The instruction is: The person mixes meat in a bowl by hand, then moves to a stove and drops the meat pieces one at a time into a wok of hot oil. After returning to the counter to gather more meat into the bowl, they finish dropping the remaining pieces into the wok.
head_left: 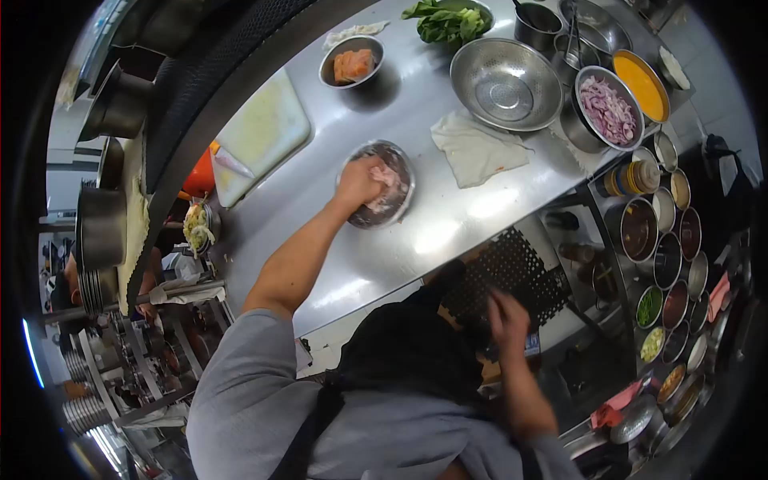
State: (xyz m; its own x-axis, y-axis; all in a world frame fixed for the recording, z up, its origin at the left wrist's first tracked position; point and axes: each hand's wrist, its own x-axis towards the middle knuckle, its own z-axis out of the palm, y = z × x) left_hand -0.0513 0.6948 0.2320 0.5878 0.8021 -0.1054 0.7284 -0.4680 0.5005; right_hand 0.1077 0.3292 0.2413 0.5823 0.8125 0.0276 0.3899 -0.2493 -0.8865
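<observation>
My left hand [360, 184] reaches into a steel bowl [410, 186] on the metal counter. Its fingers are closed around pale pink raw meat [389, 178], and their tips are partly hidden. Smears coat the inside of the bowl. My right hand [509, 318] hangs off the counter's front edge above a black perforated mat [524, 276]. It is blurred, so I cannot make out its fingers well; no object shows in it. To the right of the bowl lies a crumpled white cloth [478, 152].
A white cutting board [268, 132] with a knife [234, 162] lies left. Behind stand a bowl of salmon-coloured chunks [352, 66], leafy greens [448, 24], a steel colander [506, 84], sliced red onion [606, 110] and orange liquid [640, 84]. Several ingredient pots [638, 228] line the right.
</observation>
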